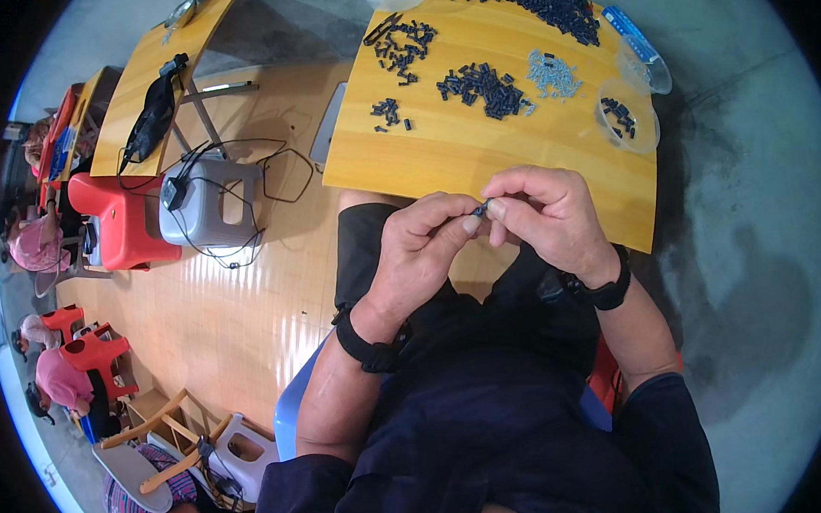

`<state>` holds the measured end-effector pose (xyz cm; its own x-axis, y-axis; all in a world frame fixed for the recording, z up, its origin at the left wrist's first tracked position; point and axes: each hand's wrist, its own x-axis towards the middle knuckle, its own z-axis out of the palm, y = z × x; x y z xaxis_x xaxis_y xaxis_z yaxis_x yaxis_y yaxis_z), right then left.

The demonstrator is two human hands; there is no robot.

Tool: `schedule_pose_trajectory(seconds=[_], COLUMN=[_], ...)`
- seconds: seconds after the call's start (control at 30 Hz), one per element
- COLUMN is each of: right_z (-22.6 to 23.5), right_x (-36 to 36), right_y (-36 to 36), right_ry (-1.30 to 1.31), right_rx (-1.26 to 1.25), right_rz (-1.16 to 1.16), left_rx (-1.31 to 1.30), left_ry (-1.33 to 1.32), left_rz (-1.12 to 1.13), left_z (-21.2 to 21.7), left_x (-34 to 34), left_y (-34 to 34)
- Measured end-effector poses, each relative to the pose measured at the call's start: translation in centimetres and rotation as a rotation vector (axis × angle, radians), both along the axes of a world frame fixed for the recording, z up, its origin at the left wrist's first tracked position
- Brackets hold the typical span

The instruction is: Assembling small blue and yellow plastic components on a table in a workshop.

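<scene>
While looking over head view, note small dark piece [481,210] pinched between thumb and finger of left hand [425,235] and of right hand [554,219] alike, at near edge of worktop [526,150]. Record black heap [483,91] mid-worktop, larger dark heap [532,1] along far edge, grey parts [554,74] just right of black heap, clear bowl [646,131] by right edge. Judge likeliest fault: dropping piece into lap [525,311] or onto floor [214,309], caused by fingertip slip on so small a body; could also damage it by pressing too hard
</scene>
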<state>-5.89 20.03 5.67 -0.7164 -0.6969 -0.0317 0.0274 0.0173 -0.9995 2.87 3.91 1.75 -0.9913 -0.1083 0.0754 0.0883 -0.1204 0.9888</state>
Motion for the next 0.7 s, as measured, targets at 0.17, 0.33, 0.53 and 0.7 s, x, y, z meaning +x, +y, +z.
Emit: schedule_pose_trajectory(seconds=[0.17, 0.33, 0.53, 0.7], right_z=[-0.1, -0.2, 0.5, 0.7], right_x=[-0.2, -0.4, -1.2, -1.2], right_y=[-0.1, -0.1, -0.1, -0.6], right_ry=[0.075, 0.145, 0.218, 0.162], right_rx=[-0.011, -0.017, 0.090, 0.128], right_rz=[0.020, 0.029, 0.146, 0.136], left_rx=[0.003, 0.077, 0.085, 0.138], left_ry=[-0.022, -0.080, -0.137, -0.176], left_rz=[-0.030, -0.050, -0.054, -0.005], left_z=[0.1, 0.4, 0.2, 0.0], left_x=[0.0, 0.0, -0.1, -0.3], left_y=[-0.1, 0.0, 0.0, 0.4])
